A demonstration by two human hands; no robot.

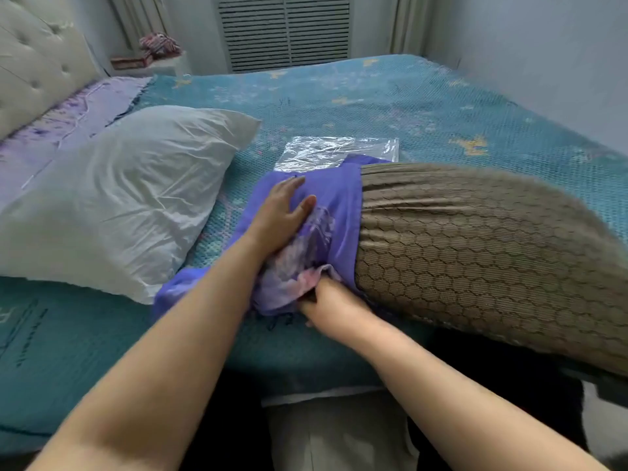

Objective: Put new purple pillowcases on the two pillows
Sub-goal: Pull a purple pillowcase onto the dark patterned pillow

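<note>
Bed under teal knit cover fills room; tufted headboard left, louvred vent behind. White pillow left; brown honeycomb pillow part-sheathed in purple pillowcase. Left hand flat on pillowcase; right hand grips its bunched edge.

Soft, even daylight fills the room, slightly dim and bluish, with no hard shadows on the bed. The plastic bag throws white glare. The wide lens bends the edges, bowing the headboard. The brown pillow looks smeared at its top, probably motion blur. Fine detail is soft throughout.
</note>
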